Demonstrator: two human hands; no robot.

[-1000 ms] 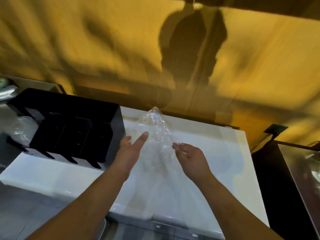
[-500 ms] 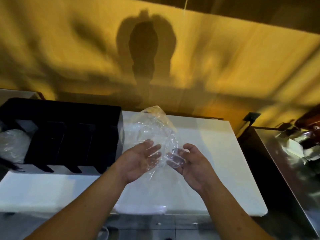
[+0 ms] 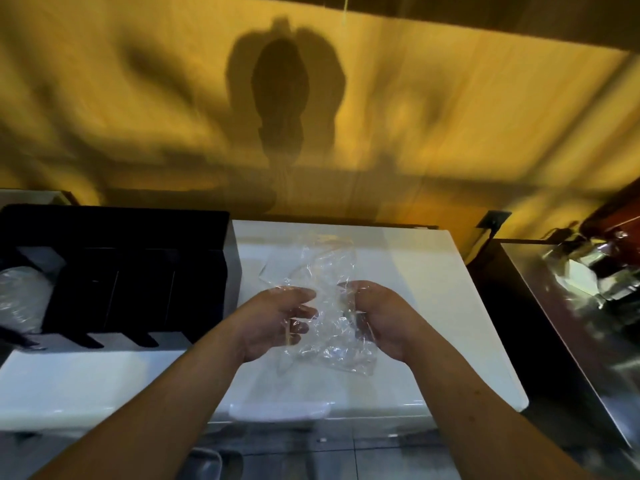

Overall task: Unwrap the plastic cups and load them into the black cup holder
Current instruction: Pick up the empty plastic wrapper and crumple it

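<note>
- Both hands meet at the centre of the frame, above the white bench (image 3: pixel 450 306), with a crumpled clear plastic wrap (image 3: pixel 325 306) held between them.
- The left hand (image 3: pixel 273 323) is palm-up, its fingers (image 3: pixel 301 313) curled loosely around the left edge of the wrap, touching the film.
- The right hand (image 3: pixel 384 317) has its fingers folded inward and closed on the right side of the wrap.
- The wrap rises above the hands toward the upper middle of the bench and hangs crinkled below them; whether any cups remain inside cannot be told.
- The black cup holder (image 3: pixel 131 271) stands on the bench at the left of the frame, just beside the left hand's side, its slots dark.
- At the far left edge, a clear plastic bundle (image 3: pixel 19 299) sits against the holder.
- A shiny metal surface (image 3: pixel 588 323) fills the right edge, blurred.
</note>
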